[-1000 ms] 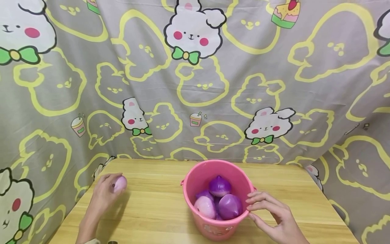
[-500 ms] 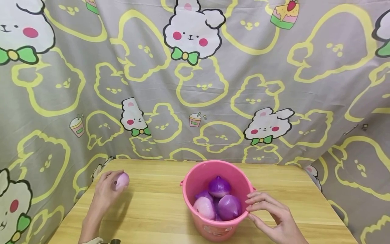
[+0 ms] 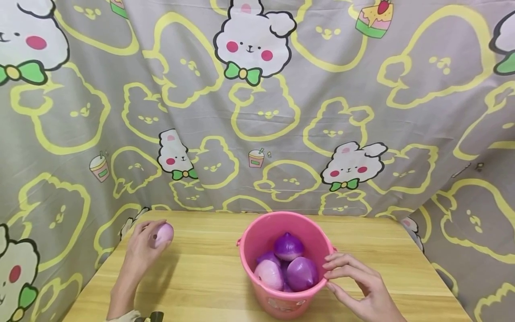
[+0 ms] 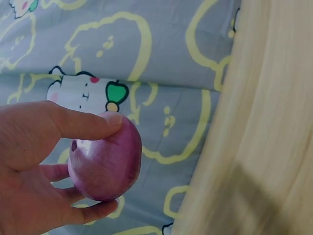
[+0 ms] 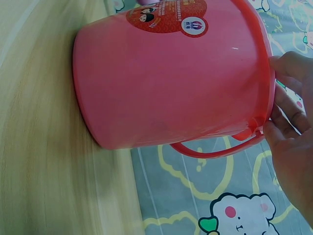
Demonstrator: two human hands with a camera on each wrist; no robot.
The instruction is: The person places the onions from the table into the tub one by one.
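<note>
My left hand (image 3: 141,250) grips a pale purple onion (image 4: 105,161) between thumb and fingers, raised over the left side of the table. A dark spot marks one end of the onion. Right of the table's middle stands a pink bucket (image 3: 281,304) holding several purple onions (image 3: 302,273), shiny and pointed; the lower ones are partly hidden. With thumb and fingertips, my right hand (image 3: 364,286) holds the bucket's rim at its right side. In the right wrist view, the bucket's handle (image 5: 215,152) hangs down along its side.
The wooden table (image 3: 205,268) ends at a grey curtain (image 3: 281,107) printed with rabbits, which rises behind it and on both sides. A red label (image 5: 166,14) is stuck on the bucket's wall. A small dark object (image 3: 157,316) shows beside the left wrist.
My left hand has drifted slightly right and up with the onion in it. My right hand stays at the bucket's rim, and the bucket and its onions look unchanged.
</note>
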